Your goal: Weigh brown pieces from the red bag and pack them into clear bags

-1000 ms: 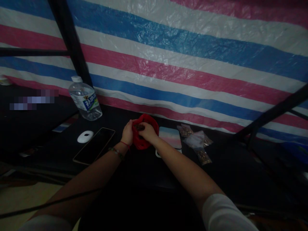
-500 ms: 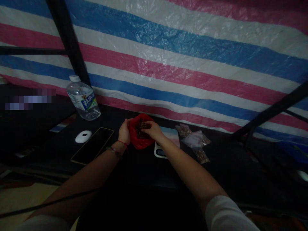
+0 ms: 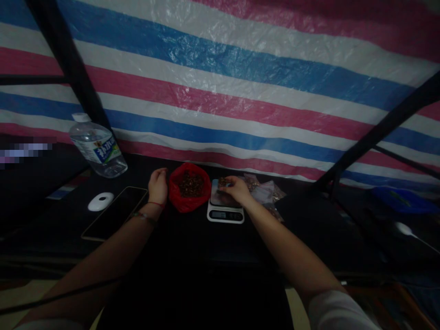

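A red plastic bag (image 3: 174, 196) stands with its mouth spread wide, full of small brown pieces (image 3: 191, 184) that look like nuts or dried bits. Just left of it is my left hand (image 3: 158, 187), holding nothing, its fingers loosely bent and a small gap from the bag. My right hand (image 3: 237, 189) is above the plate of a white kitchen scale (image 3: 225, 216), its fingers closed around a clump of the brown pieces (image 3: 222, 182). The digits on the scale's display are too dim to read. Small clear zip bags (image 3: 266, 193) of brown pieces lie behind my right hand.
A smartphone (image 3: 115, 213) and a white oval device (image 3: 101, 201) lie to the left, with a clear water bottle (image 3: 99, 149) behind them. A striped plastic sheet (image 3: 220, 101) hangs behind the black table. To the right are a blue tray (image 3: 402, 200) and dark frame bars (image 3: 371, 142).
My right hand has come out of the red bag with brown pieces and moved right, over the scale. My left hand has let go of the bag. The view has turned slightly right.
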A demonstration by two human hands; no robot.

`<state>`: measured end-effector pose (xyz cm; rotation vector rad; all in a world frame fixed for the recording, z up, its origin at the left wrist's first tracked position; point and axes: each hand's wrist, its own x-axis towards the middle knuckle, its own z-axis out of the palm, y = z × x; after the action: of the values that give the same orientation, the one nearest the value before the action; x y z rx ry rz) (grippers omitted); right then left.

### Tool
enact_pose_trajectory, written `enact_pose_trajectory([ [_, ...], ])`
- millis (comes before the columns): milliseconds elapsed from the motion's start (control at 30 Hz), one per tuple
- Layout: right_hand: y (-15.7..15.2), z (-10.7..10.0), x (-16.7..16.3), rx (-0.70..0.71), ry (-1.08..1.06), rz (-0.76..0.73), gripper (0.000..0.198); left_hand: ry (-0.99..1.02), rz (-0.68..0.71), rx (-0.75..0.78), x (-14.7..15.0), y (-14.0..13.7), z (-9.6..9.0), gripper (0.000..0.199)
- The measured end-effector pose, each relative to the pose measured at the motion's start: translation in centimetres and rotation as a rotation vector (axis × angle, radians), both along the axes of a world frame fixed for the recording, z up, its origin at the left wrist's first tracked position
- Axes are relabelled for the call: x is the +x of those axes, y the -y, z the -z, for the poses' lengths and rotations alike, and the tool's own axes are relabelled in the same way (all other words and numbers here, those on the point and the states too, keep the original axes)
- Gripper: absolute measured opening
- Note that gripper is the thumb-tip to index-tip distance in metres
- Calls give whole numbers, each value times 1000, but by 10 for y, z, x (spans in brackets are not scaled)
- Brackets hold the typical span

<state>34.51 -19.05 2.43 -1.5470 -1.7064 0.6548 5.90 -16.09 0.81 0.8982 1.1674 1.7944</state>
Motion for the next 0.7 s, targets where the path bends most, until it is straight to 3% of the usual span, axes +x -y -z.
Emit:
enact_pose_trajectory([
  [67, 4, 6, 13, 16, -10, 12, 36, -227, -89, -25, -4, 9, -16, 17],
  [100, 5, 9, 19, 28, -16, 22, 35, -398, -56, -41, -6, 15, -24, 20],
  [267, 8, 23, 29, 161, 67, 86, 33, -1098, 460, 16, -10, 59, -49, 30],
  [333, 9, 26, 30, 206, 126, 107, 36, -1330, 559, 83, -7, 75, -49, 28],
  [433, 11, 27, 32, 231, 143, 106, 49, -1506, 651, 165, -4, 89, -40, 25],
  [533, 9, 23, 41, 282, 58, 53, 66, -1547, 598, 168, -12, 92, -28, 25],
  [633, 0, 18, 54, 348, -63, 36, 62, -1584, 431, 72, -29, 88, -16, 28],
  [700, -7, 18, 61, 401, -117, 69, 57, -1627, 407, -19, -38, 85, -10, 29],
])
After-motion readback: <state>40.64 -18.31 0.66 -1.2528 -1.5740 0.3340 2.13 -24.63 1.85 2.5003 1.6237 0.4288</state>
